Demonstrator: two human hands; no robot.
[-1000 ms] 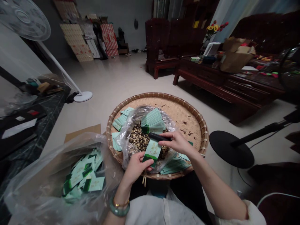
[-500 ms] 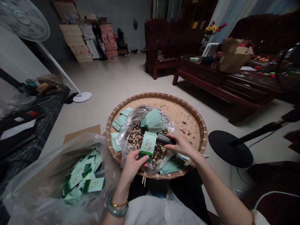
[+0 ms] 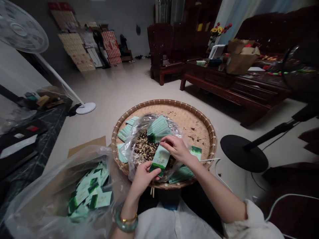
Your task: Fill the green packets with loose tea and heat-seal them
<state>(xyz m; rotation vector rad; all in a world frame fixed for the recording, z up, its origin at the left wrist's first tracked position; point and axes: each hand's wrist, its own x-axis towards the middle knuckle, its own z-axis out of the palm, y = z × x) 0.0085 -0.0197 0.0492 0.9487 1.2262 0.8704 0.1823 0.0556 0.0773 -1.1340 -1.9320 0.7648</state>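
Observation:
My left hand (image 3: 147, 175) grips the lower end of a light-green printed packet (image 3: 160, 156) with a dark-green band, its thumb on the front. At the packet's top edge, my right hand (image 3: 175, 148) pinches the corner between thumb and fingers. Beneath both hands lies an open clear plastic bag (image 3: 129, 146) of dark and yellowish loose dried bits (image 3: 144, 147). A stack of green packets (image 3: 159, 127) rests on these bits. Around the bag, a round woven bamboo tray (image 3: 196, 116) carries more packets (image 3: 183, 174) at its near right and others (image 3: 125, 132) along its left.
On the left, a large clear bag (image 3: 37, 196) holds many loose packets (image 3: 91, 191). A white fan base (image 3: 86, 108) stands on the floor beyond it, and a black round base (image 3: 243, 152) at right. A white cable (image 3: 223, 176) crosses near my right forearm. Behind is a dark wooden table (image 3: 221, 81).
The black handheld device that was in my right hand at the packet's top no longer shows. My right hand now pinches the packet's top corner. The packet is more tilted to the right.

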